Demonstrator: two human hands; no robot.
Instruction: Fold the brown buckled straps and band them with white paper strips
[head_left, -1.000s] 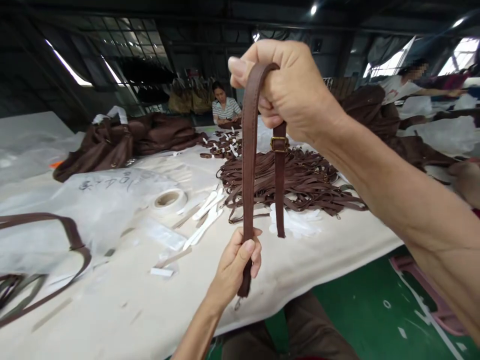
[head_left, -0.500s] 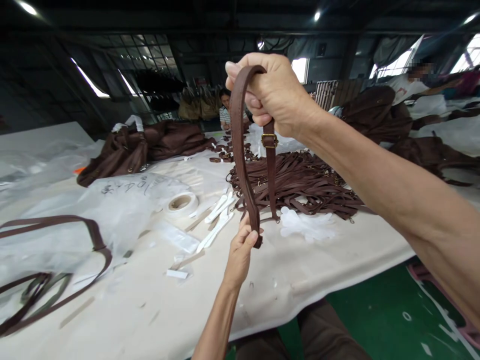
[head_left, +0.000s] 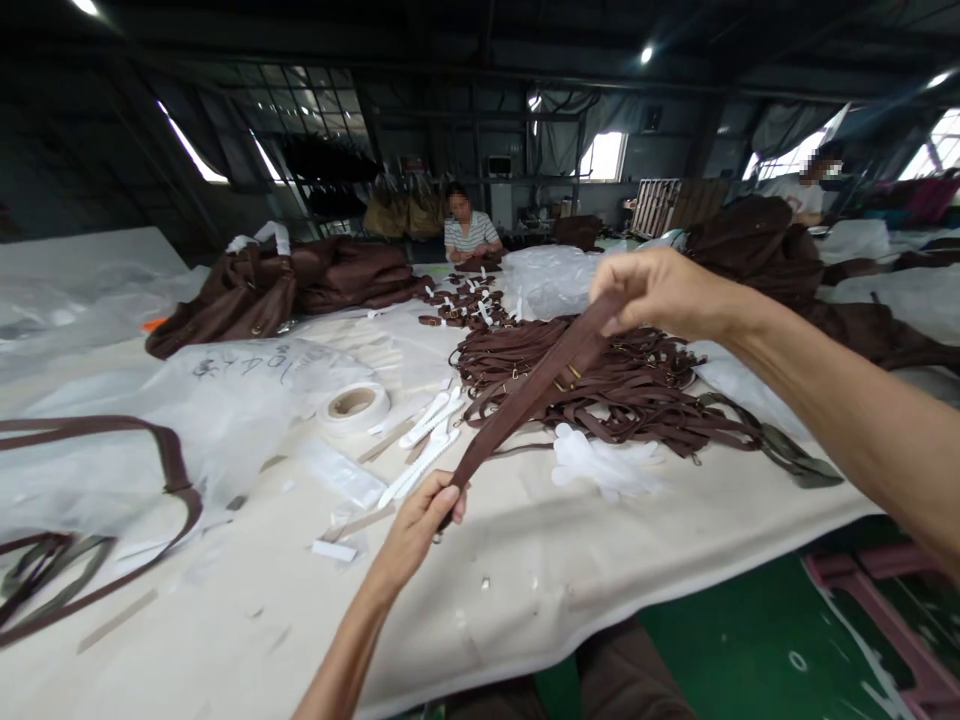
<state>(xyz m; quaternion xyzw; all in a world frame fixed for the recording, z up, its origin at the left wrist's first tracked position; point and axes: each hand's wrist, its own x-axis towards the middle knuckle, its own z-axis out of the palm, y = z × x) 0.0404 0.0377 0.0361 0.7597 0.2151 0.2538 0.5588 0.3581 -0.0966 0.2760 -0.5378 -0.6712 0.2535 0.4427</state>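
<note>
A brown strap (head_left: 529, 390) runs slanting between my two hands above the table. My left hand (head_left: 420, 515) pinches its lower end, where a small metal piece shows just below the fingers. Higher up and to the right, my right hand (head_left: 652, 290) has its fingers closed on the upper end. A brass-coloured buckle (head_left: 568, 377) shows by the strap's right edge. Behind it lies a pile of brown straps (head_left: 660, 400) with metal fittings. White scalloped pieces (head_left: 600, 460) rest in front of that pile.
A roll of white tape (head_left: 354, 408) and white strips (head_left: 431, 430) lie left of the strap pile. Plastic sheeting (head_left: 232, 400), brown bags (head_left: 300, 290) and a long strap (head_left: 176, 470) cover the left side. Co-workers (head_left: 471, 235) are at the back. A pink stool (head_left: 877, 610) stands at right.
My right hand has come down and to the right, while my left hand has shifted left and slightly down. The strap, earlier hanging in a loop, is now stretched straight between them.
</note>
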